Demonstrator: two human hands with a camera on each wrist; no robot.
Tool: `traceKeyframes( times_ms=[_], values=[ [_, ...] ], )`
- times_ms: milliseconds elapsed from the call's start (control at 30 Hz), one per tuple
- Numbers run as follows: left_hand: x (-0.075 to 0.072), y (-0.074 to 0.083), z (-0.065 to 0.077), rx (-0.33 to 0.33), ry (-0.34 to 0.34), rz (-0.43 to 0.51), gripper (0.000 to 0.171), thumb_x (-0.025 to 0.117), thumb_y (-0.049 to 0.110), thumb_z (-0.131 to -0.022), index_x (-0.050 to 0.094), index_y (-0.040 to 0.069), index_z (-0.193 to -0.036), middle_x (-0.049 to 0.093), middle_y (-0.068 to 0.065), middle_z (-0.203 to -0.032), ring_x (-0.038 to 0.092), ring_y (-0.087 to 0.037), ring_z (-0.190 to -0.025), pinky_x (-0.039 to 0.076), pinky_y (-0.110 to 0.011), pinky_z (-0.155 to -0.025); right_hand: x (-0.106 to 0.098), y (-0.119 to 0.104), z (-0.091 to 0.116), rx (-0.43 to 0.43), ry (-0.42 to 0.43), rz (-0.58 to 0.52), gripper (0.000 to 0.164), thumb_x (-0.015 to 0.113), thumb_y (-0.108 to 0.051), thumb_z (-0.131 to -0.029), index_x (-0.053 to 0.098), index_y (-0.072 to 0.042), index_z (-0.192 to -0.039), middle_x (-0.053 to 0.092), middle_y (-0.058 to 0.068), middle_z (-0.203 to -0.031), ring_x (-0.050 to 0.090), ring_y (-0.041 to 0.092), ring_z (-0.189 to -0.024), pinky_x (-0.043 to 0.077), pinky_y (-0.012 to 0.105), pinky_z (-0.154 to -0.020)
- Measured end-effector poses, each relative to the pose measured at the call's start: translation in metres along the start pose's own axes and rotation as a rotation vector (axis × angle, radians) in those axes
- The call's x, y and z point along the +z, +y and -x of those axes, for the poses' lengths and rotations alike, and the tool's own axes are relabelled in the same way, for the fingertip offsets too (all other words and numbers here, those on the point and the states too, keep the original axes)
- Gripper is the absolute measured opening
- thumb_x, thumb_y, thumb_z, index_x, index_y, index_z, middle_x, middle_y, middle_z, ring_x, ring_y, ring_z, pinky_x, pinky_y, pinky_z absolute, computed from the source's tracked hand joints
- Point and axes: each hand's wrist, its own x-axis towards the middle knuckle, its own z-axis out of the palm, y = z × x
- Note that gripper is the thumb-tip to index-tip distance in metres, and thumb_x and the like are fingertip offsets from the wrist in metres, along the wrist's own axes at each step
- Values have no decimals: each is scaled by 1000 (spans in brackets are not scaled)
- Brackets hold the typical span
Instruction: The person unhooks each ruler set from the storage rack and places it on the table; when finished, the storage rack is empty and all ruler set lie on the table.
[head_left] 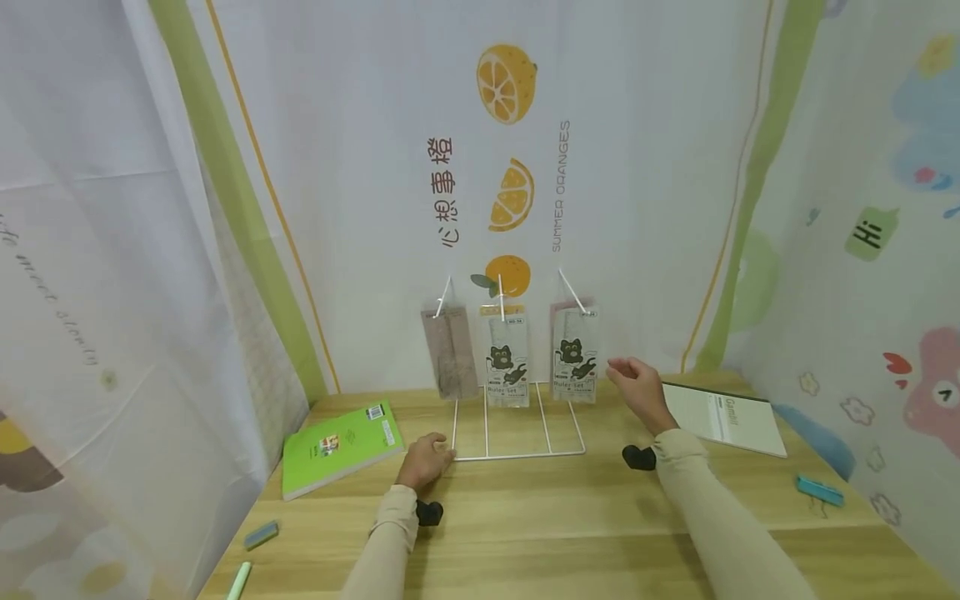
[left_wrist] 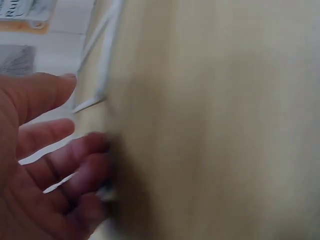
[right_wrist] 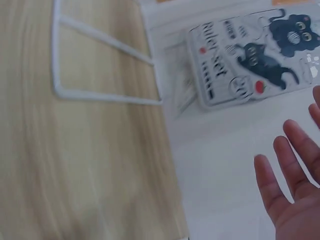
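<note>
A white wire display rack (head_left: pixel 517 456) stands at the back of the table with packs hanging from its hooks. On the right hook hangs a clear ruler-set pack (head_left: pixel 575 357) printed with dark cats, and another ruler-set pack (head_left: pixel 507 362) hangs in the middle. A greyish-pink pack (head_left: pixel 452 354) hangs tilted on the left hook. My right hand (head_left: pixel 640 390) is raised just right of the right pack, fingers spread apart and holding nothing in the right wrist view. Low by the rack's front left corner is my left hand (head_left: pixel 424 461), its fingers loosely bent and nothing in them.
To the left lies a green book (head_left: pixel 341 450), with a grey-blue block (head_left: pixel 261 535) and a pale green stick (head_left: pixel 238 581) nearer the front. A white notebook (head_left: pixel 727 421) and a blue stapler-like object (head_left: pixel 820 490) lie on the right. Printed curtains (head_left: pixel 375 208) enclose the table.
</note>
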Motion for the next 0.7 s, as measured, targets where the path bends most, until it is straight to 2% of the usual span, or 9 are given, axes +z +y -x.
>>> traceKeyframes(
  times_ms=[100, 233, 367, 500, 633, 700],
  values=[
    [9, -3, 3, -19, 11, -16, 49, 72, 22, -91, 62, -7, -129, 63, -31, -128, 58, -51, -121, 47, -60, -100, 3, -2, -3, -1, -20, -78, 36, 62, -17, -101, 62, 3, -131, 61, 25, -133, 55, 36, -125, 47, 30, -93],
    [13, -1, 2, 18, 21, -98, 52, 72, 27, -90, 64, -4, -130, 65, -26, -129, 60, -47, -121, 48, -57, -101, 4, -9, -8, -42, -50, -153, 38, 62, -14, -100, 60, 1, -135, 55, 23, -141, 45, 38, -136, 41, 49, -105],
    [14, -1, 1, 38, 23, -176, 50, 72, 32, -91, 67, -1, -128, 67, -23, -126, 64, -45, -115, 51, -57, -94, 7, -14, -13, -47, -68, -196, 40, 63, -15, -100, 59, 0, -137, 55, 22, -142, 44, 38, -138, 37, 53, -108],
    [16, -1, 0, 41, 37, -211, 50, 73, 35, -91, 68, 4, -130, 68, -22, -125, 66, -44, -111, 53, -56, -87, 7, -17, -15, -42, -75, -191, 43, 64, -17, -100, 58, -1, -139, 55, 22, -142, 46, 37, -136, 39, 44, -105],
    [17, 0, 0, 43, 42, -241, 50, 72, 39, -91, 68, 9, -131, 69, -20, -126, 67, -43, -109, 54, -54, -82, 7, -20, -16, -49, -80, -193, 45, 65, -16, -100, 56, -1, -141, 55, 22, -143, 47, 38, -136, 42, 20, -94],
    [17, 0, 1, 61, 65, -262, 50, 72, 41, -91, 69, 10, -129, 70, -20, -123, 68, -42, -106, 55, -52, -77, 6, -26, -15, -55, -92, -199, 45, 64, -13, -99, 55, 1, -141, 54, 25, -143, 47, 39, -135, 42, 14, -89]
  ],
)
